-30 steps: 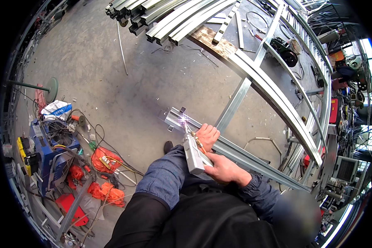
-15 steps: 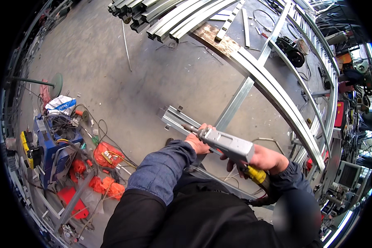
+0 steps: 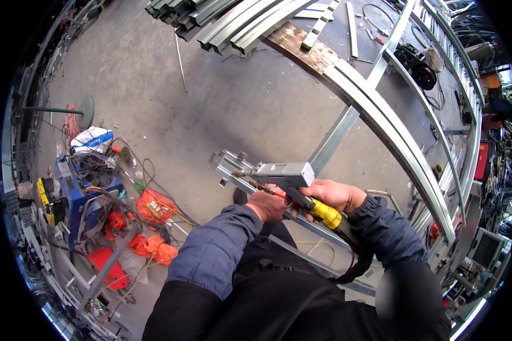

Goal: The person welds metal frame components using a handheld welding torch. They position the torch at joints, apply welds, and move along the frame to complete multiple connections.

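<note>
Head view: right hand [image 3: 334,195] grips grey torch [image 3: 283,170], nozzle [image 3: 243,173] leftward near diagonal steel channel [image 3: 227,163] end; left hand [image 3: 266,205] nearer, finger closure indeterminable.

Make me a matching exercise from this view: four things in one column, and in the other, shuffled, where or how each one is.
Things
1. gun-shaped tool
2. blue machine
3. green disc
4. stacked metal channels

Places and states
A. at the picture's top edge
B. topped with tangled cables
C. gripped by the right hand
D. at a pole's end

Pairs: 1-C, 2-B, 3-D, 4-A
</note>
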{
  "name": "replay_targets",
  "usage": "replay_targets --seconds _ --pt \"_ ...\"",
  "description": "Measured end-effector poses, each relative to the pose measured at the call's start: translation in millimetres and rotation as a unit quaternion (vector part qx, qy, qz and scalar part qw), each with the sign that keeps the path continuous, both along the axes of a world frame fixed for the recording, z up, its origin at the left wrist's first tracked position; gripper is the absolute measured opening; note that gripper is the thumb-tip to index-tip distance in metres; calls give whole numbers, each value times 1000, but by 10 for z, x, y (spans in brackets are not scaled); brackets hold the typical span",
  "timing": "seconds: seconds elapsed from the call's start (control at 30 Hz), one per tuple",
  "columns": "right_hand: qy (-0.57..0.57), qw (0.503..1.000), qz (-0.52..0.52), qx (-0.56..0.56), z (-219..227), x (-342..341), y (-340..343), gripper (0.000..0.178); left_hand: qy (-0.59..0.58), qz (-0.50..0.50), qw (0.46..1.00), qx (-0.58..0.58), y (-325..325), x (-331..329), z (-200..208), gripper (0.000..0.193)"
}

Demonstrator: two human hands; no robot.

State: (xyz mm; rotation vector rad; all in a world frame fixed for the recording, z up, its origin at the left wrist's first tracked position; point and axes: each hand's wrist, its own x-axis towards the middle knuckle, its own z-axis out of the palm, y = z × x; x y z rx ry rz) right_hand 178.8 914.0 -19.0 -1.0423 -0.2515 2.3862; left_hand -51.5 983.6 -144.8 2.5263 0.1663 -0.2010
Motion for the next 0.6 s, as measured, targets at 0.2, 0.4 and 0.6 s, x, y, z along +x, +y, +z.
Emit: replay_targets --seconds 0.2,0.4,0.6 --pt "2 1000 -10 -17 -221 26 -2 43 21 -9 999 23 10 40 95 33" --pt "12 1000 8 -16 -231 83 -7 44 100 -32 994 1 58 119 261 36" --pt "23 1000 1 -11 -280 94 -51 44 137 -47 989 8 66 153 306 42"
